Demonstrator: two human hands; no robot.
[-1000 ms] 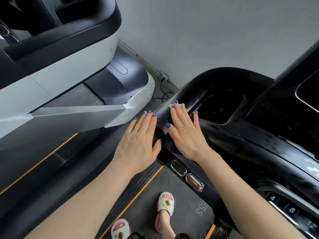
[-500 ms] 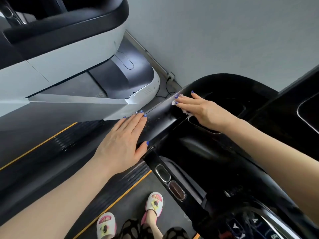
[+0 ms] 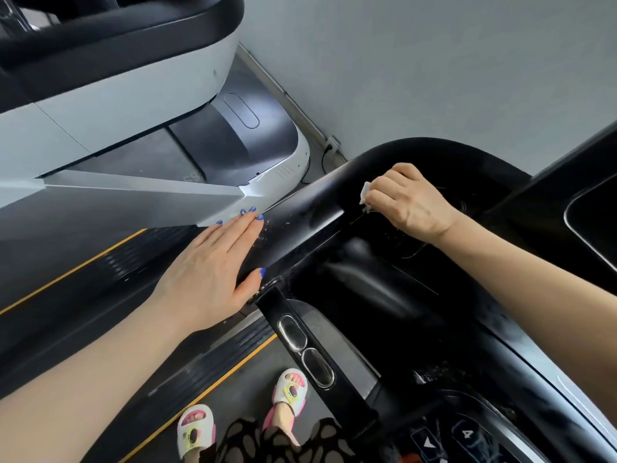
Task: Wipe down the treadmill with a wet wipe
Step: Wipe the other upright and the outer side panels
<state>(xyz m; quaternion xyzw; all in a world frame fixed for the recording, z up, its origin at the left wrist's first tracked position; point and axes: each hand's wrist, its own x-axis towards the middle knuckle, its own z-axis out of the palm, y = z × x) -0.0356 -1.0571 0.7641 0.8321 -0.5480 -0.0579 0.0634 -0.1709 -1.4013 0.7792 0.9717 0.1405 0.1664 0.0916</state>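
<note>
White and crumpled, the wet wipe (image 3: 365,192) peeking out at about one o'clock in the view, pinched under the curled fingers of the right hand (image 3: 409,202) and pressing against the inner edge of the black rail. Gripping the wipe tightly, knuckles up, wrist trailing away toward four o'clock. Sitting on the glossy black treadmill (image 3: 384,282), on its console just at the rim of a dark recess; whether the wipe is reaching down into that recess cannot be told.

Lying flat at nine o'clock from the wipe, the left hand (image 3: 213,269): fingers straight and together, blue nails pointing toward one o'clock, palm resting on the end of the black rail, thumb spread apart along its lower side. Holding nothing. Showing small pale specks on the black surface just beyond the fingertips.

Running down toward six o'clock from the left hand, a black handlebar (image 3: 317,369) carrying two oval metal pads (image 3: 305,350). Standing at six o'clock on the dark belt, two feet in white and pink slippers (image 3: 290,390), with yellow stripes bordering the belt's side.

Filling ten o'clock, a second treadmill in white and grey (image 3: 110,91), well apart from the hands. Spanning twelve to two o'clock, a plain grey wall (image 3: 434,61), with a cable and socket (image 3: 329,145) at its foot.
</note>
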